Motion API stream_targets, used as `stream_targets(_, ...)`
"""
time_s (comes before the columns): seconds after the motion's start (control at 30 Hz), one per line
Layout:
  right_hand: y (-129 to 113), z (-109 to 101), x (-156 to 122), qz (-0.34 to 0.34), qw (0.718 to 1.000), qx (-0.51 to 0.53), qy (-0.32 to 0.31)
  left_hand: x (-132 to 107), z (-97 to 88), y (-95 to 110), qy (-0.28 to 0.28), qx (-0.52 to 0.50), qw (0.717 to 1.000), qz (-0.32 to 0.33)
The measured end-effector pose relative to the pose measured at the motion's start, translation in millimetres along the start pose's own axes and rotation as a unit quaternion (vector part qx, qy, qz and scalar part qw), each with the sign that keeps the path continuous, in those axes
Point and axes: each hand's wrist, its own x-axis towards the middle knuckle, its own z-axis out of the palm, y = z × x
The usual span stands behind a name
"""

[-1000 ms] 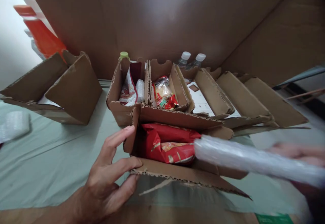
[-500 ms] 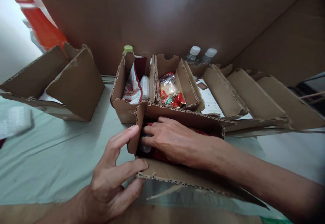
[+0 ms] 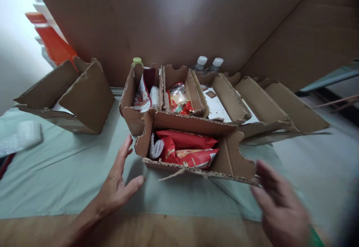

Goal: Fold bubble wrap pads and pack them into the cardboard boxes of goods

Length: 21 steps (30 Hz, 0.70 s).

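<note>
In front of me a long cardboard box (image 3: 234,155) lies crosswise on the green cloth. Inside it are red snack packets (image 3: 186,139) and, at the left end, a roll of bubble wrap (image 3: 156,148). My left hand (image 3: 116,185) is just off the box's left end, thumb and fingers spread, holding nothing. At the right end is my right hand (image 3: 283,202), blurred, thumb and fingers apart beside the box's corner. Whether its fingertips touch the cardboard I cannot tell. A torn cardboard strip (image 3: 174,174) sticks out from the near edge.
Behind stands a row of cardboard bins, one with a snack packet (image 3: 179,99), another with a white printed sheet (image 3: 215,105). Another cardboard box (image 3: 86,97) stands left, with an orange bottle (image 3: 53,43) behind. Bubble wrap (image 3: 28,133) lies far left. Clear bottles (image 3: 214,65) stand at the back.
My right hand has come out of the box and moved to its right end. The left hand has let go of the left corner. The red packets now show.
</note>
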Motion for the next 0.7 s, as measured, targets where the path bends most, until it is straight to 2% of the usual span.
stream_targets(0.07,0,37,-11,0.018,0.998,0.052,-0.034,13,10.5,-2,-0.039,-0.038,0.999,0.001)
stream_targets(0.13,-8,65,-12,0.024,0.992,0.101,-0.066,25,22.4,-2,-0.071,-0.08,0.994,-0.012)
stream_targets(0.23,-22,79,-14,0.041,0.989,0.132,-0.059,28,34.0,-1,-0.083,-0.142,0.986,-0.036)
stream_targets(0.33,-34,77,-32,0.04,0.988,0.139,-0.053,5,27.5,-1,-0.068,-0.163,0.982,-0.066)
stream_targets(0.43,-53,78,-51,0.022,0.986,0.146,-0.078,-30,2.5,5,-0.041,-0.169,0.981,-0.09)
stream_targets(0.5,-72,77,-54,0.004,0.983,0.152,-0.1,-44,-16.0,18,-0.012,-0.178,0.981,-0.083)
stream_targets(0.57,-89,68,-46,-0.015,0.981,0.165,-0.104,-43,-24.9,41,0.012,-0.186,0.981,-0.062)
stream_targets(0.6,-96,60,-40,-0.022,0.981,0.17,-0.094,-37,-23.7,54,0.015,-0.192,0.98,-0.049)
stream_targets(0.67,-101,36,-30,-0.03,0.985,0.165,-0.05,-22,-10.8,78,0.003,-0.218,0.976,-0.01)
stream_targets(0.7,-101,23,-27,-0.031,0.987,0.154,-0.017,-15,-1.7,88,-0.027,-0.234,0.972,0.005)
